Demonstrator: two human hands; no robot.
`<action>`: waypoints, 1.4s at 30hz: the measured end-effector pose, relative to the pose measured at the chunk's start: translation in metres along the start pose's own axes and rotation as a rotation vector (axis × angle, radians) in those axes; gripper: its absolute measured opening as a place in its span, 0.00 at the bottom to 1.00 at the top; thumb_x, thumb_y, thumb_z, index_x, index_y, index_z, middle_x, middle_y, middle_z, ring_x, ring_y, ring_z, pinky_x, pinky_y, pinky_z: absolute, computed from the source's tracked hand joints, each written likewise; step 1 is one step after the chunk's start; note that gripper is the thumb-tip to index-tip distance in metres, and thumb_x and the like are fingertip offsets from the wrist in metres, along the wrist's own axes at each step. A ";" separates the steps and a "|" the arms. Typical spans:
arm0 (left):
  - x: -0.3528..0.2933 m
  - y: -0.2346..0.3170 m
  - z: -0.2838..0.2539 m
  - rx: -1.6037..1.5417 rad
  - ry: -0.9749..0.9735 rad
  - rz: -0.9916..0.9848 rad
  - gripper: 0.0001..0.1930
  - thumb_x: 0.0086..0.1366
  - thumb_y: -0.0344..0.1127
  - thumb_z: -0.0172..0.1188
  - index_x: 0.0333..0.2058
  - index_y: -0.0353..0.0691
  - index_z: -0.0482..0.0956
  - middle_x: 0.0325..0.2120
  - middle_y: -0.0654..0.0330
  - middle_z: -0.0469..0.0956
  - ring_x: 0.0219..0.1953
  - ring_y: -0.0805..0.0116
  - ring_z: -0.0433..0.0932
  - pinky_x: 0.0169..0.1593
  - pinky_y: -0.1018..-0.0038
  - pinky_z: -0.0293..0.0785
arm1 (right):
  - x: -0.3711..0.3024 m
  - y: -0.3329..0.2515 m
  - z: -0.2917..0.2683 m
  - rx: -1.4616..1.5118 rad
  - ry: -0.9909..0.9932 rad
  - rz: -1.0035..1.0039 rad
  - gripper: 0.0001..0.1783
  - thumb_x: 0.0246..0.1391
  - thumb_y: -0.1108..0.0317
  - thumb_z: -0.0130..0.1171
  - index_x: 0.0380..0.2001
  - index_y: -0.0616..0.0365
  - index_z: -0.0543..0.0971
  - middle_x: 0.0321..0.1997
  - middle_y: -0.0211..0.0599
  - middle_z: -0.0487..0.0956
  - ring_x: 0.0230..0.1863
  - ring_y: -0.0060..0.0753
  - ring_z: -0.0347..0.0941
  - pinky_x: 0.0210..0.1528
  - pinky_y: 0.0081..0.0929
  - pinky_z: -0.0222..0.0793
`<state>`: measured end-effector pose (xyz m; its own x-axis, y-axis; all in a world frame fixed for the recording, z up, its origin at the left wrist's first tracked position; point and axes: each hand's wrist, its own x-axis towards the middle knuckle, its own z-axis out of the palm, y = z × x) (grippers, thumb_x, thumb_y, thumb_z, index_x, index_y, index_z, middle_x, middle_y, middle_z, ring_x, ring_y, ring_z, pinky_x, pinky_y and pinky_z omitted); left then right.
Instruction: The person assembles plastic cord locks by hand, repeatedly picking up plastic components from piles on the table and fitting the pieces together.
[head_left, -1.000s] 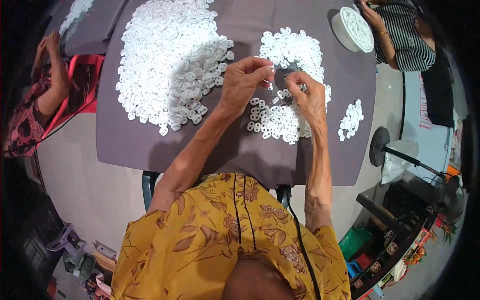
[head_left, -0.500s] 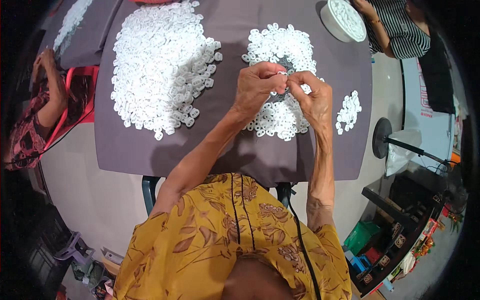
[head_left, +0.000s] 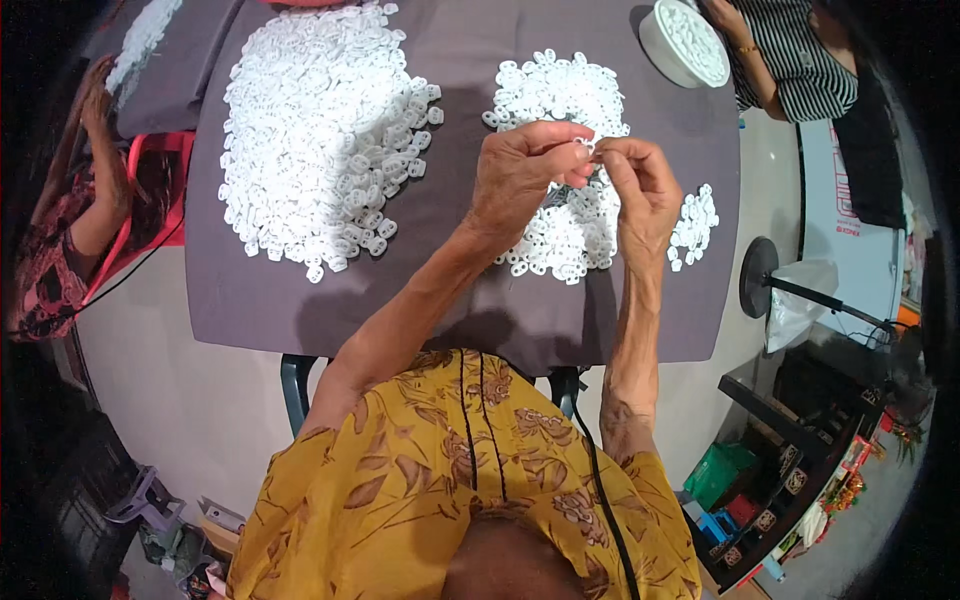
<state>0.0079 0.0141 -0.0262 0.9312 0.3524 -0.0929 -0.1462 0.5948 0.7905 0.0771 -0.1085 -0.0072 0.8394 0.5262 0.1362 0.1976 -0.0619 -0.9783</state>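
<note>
- Bench point(head_left: 455, 300), covered in plain grey-brown cloth; landmark on it is the large heap of small white rounded plastic pieces with holes point(head_left: 300, 130).
- Your left hand point(head_left: 520, 180) is to the right of the large heap, thumb and fingers pinching one small white plastic piece point(head_left: 584, 143) at the fingertips.
- Your right hand point(head_left: 643, 185) is further right of the large heap, fingertips drawn together just beside that piece; you cannot tell from this view what it grips, if anything.
- Beneath your hands, right of the large heap and apart from it: a mid-sized heap of like white pieces point(head_left: 560, 85), partly covered by your fingers.
- Well to the right of the large heap: a small loose cluster of white pieces point(head_left: 694, 225).
- Far right of the large heap: a round white plastic bowl point(head_left: 656, 58) filled with white pieces.
- Beyond that bowl, furthest from the large heap: a co-worker's black-and-white striped sleeve point(head_left: 812, 90).
</note>
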 end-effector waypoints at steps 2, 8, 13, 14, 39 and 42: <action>-0.002 0.003 0.004 -0.004 -0.013 0.019 0.11 0.55 0.29 0.57 0.36 0.30 0.75 0.26 0.60 0.77 0.27 0.76 0.74 0.35 0.80 0.72 | 0.003 -0.009 -0.004 0.107 0.001 0.000 0.06 0.52 0.73 0.52 0.32 0.64 0.73 0.33 0.34 0.75 0.34 0.19 0.68 0.40 0.16 0.62; -0.007 0.009 0.010 0.016 -0.082 0.089 0.10 0.55 0.28 0.56 0.36 0.31 0.76 0.27 0.59 0.77 0.27 0.76 0.74 0.35 0.81 0.72 | 0.007 -0.028 -0.011 0.047 -0.106 -0.038 0.05 0.54 0.72 0.50 0.31 0.64 0.72 0.30 0.31 0.74 0.30 0.17 0.67 0.35 0.15 0.64; -0.008 0.012 0.011 0.064 -0.073 0.068 0.09 0.54 0.27 0.57 0.35 0.32 0.77 0.27 0.59 0.77 0.27 0.77 0.74 0.34 0.82 0.72 | 0.007 -0.033 -0.013 0.014 -0.112 -0.008 0.04 0.53 0.73 0.51 0.30 0.63 0.72 0.29 0.31 0.73 0.31 0.17 0.67 0.34 0.15 0.64; -0.009 0.012 0.013 0.064 -0.070 0.069 0.09 0.54 0.27 0.57 0.35 0.32 0.77 0.27 0.59 0.77 0.27 0.77 0.74 0.34 0.82 0.72 | 0.006 -0.033 -0.013 -0.002 -0.102 0.004 0.04 0.53 0.73 0.51 0.30 0.63 0.72 0.29 0.30 0.73 0.31 0.17 0.67 0.34 0.15 0.64; -0.011 0.007 0.014 0.127 -0.050 0.125 0.07 0.52 0.26 0.56 0.31 0.31 0.78 0.21 0.63 0.75 0.23 0.81 0.71 0.28 0.84 0.69 | -0.001 -0.032 -0.017 -0.068 -0.142 0.021 0.05 0.52 0.73 0.53 0.30 0.63 0.73 0.32 0.28 0.73 0.33 0.16 0.65 0.38 0.14 0.61; -0.011 0.007 0.014 0.129 -0.039 0.132 0.07 0.52 0.26 0.56 0.30 0.31 0.78 0.20 0.63 0.75 0.23 0.81 0.71 0.27 0.84 0.69 | -0.001 -0.032 -0.016 -0.085 -0.156 0.020 0.05 0.52 0.73 0.53 0.31 0.64 0.73 0.32 0.29 0.73 0.33 0.16 0.65 0.39 0.14 0.61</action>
<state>0.0013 0.0042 -0.0114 0.9194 0.3913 0.0390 -0.2266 0.4463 0.8657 0.0779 -0.1203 0.0260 0.7564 0.6486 0.0846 0.2293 -0.1417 -0.9630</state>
